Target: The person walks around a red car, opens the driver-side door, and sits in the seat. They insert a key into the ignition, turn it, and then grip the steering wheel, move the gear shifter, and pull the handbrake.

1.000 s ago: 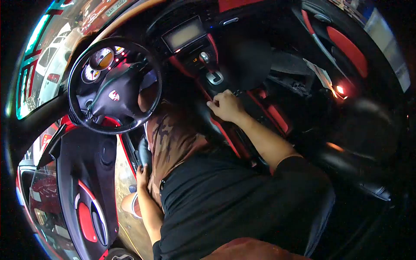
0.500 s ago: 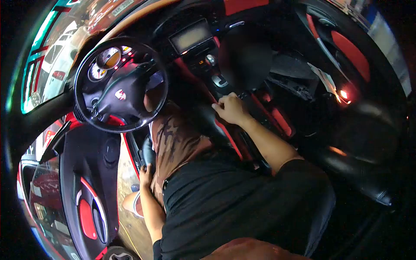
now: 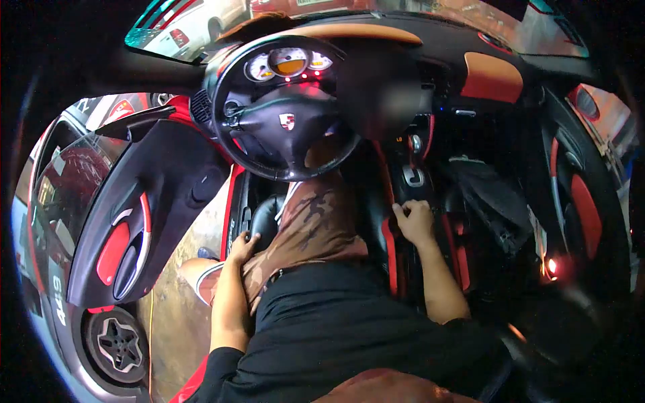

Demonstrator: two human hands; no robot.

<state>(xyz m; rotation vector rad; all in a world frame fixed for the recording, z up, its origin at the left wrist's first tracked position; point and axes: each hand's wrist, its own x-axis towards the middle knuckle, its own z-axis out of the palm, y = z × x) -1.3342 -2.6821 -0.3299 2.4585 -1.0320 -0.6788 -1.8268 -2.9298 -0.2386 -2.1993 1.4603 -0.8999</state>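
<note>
As my right hand (image 3: pixel 416 221) lies palm down at the centre console (image 3: pixel 411 193), its fingers bend loosely; no object shows in it, though I cannot tell whether the hidden fingertips grip anything. The spot seems chosen for easy reach: the shift gate (image 3: pixel 412 177) sits near, at 12 o'clock from my knuckles, and the gear lever (image 3: pixel 415 144) shows farther along that line. My left hand (image 3: pixel 243 248) is low on the door side, fingers bent at the edge of the black seat cushion (image 3: pixel 265 218), which shows at 1 o'clock from it. What those fingers press or grasp is too small to make out; the arm looks set down for support. My camouflage shorts (image 3: pixel 312 218) lie between the hands. At 10 o'clock from my right hand, the steering wheel (image 3: pixel 289 127) is untouched, with the lit instrument cluster (image 3: pixel 290 63) above its hub. The door (image 3: pixel 161 195) stands open at 10 o'clock from my left hand, likely giving that elbow room. Beyond, at 8 o'clock, a spoked wheel (image 3: pixel 121 344) shows beside the stained floor (image 3: pixel 178 316), and a red lamp (image 3: pixel 552 266) glows between 3 and 4 o'clock from my right hand.
</note>
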